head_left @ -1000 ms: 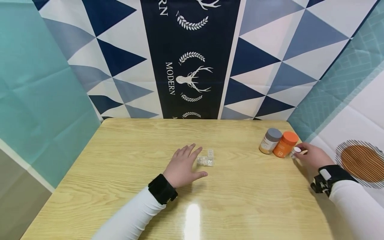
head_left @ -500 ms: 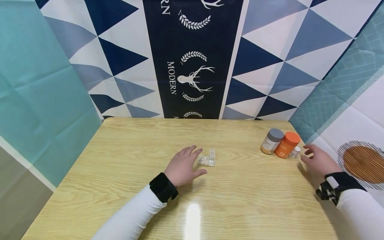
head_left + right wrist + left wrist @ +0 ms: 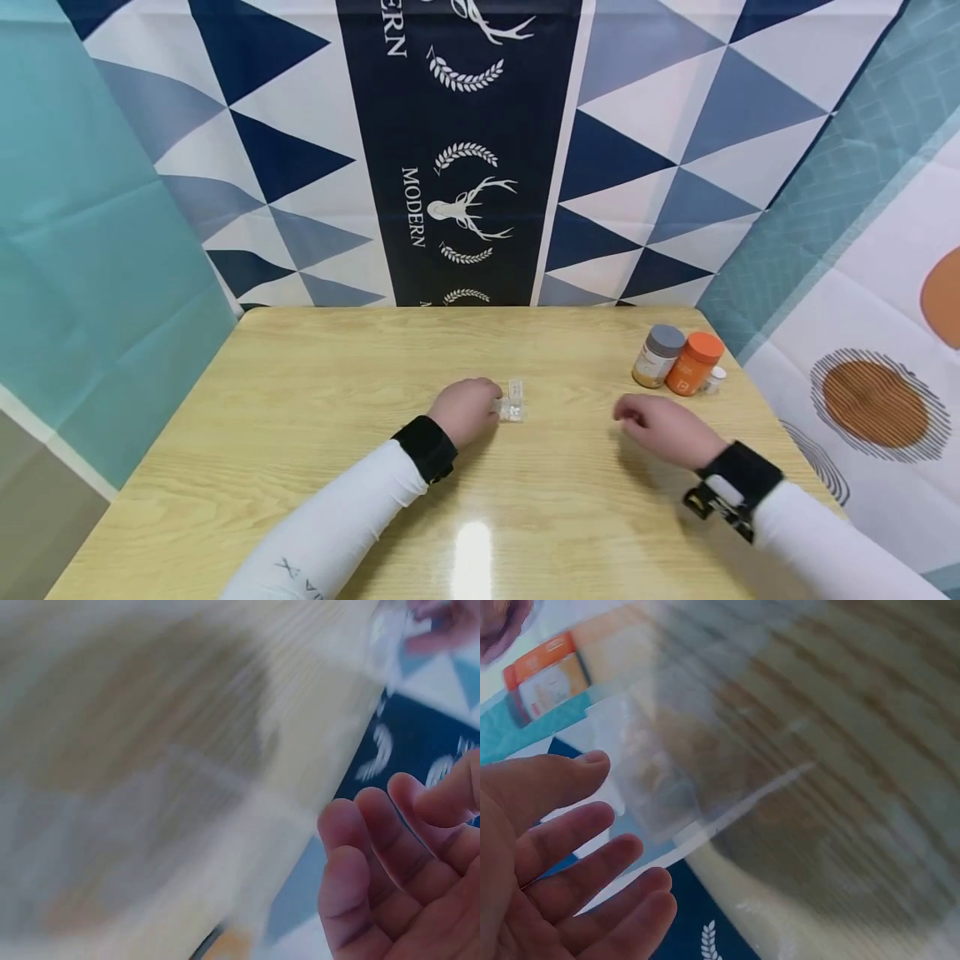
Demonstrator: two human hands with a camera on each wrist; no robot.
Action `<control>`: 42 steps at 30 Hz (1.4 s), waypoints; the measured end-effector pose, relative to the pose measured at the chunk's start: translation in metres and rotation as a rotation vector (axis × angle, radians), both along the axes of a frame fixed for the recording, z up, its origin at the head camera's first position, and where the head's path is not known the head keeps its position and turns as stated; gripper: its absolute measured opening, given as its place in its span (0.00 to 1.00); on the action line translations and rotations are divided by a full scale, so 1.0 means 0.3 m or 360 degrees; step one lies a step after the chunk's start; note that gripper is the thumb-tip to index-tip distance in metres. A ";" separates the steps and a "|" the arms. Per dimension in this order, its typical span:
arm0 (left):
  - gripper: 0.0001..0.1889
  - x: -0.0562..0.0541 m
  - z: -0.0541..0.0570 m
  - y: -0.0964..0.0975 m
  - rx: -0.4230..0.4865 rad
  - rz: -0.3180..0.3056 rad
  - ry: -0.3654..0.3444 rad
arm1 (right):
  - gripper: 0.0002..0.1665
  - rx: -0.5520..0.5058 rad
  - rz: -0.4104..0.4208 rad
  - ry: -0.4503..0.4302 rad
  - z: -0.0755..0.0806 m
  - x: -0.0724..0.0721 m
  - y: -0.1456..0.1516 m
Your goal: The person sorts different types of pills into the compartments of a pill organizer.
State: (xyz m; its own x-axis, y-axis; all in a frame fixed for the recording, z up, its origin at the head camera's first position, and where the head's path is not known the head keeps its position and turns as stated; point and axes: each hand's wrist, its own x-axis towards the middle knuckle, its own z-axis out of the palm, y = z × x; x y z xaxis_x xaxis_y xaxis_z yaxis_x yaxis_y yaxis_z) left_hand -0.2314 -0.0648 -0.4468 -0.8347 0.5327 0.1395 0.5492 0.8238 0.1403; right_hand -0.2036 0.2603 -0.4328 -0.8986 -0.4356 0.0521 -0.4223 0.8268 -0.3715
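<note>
A small clear plastic pill organizer point(image 3: 513, 408) lies mid-table, one lid standing open at its far side. My left hand point(image 3: 465, 408) is at its left end and hides part of it. In the left wrist view the pill organizer point(image 3: 656, 787) is just beyond the thumb and loosely bent fingers, with nothing seen between them. My right hand point(image 3: 667, 429) is over the table's right half, in front of the bottles. Its fingers point(image 3: 386, 840) are loosely curled and hold nothing in the right wrist view.
At the back right stand a grey-lidded bottle point(image 3: 658, 357), an orange bottle point(image 3: 693, 364) and a small white-capped bottle point(image 3: 714, 380), close together. Patterned cloth point(image 3: 465, 167) hangs behind the wooden table point(image 3: 337, 350), with more cloth on both sides.
My right hand has left the small white-capped bottle and moved left toward the table's middle. My left hand has turned, its spread fingers drawing in at the organizer's left end. The view has shifted slightly.
</note>
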 end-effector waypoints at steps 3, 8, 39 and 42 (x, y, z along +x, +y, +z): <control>0.01 -0.010 -0.022 0.023 -0.0046 -0.0019 -0.0020 | 0.08 -0.0014 0.0078 -0.0029 -0.011 -0.042 -0.120; 0.05 -0.013 -0.043 0.053 -0.0142 -0.0042 0.0020 | 0.09 -0.0008 0.0132 -0.0034 -0.035 -0.115 -0.275; 0.04 -0.048 -0.036 0.054 -0.0014 -0.0126 0.0007 | 0.04 -0.0039 0.0328 0.0104 -0.091 -0.162 -0.378; 0.04 -0.046 -0.034 0.049 -0.0008 -0.0118 0.0012 | 0.03 -0.0036 0.0346 0.0092 -0.090 -0.162 -0.382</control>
State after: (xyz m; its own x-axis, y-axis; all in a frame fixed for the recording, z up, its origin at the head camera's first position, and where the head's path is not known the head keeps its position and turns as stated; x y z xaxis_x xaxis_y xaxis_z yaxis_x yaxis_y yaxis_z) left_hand -0.2451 -0.0502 -0.4570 -0.7918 0.5938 0.1429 0.6099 0.7815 0.1318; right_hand -0.2522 0.1457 -0.4598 -0.7792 -0.6166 0.1126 -0.6105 0.7059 -0.3590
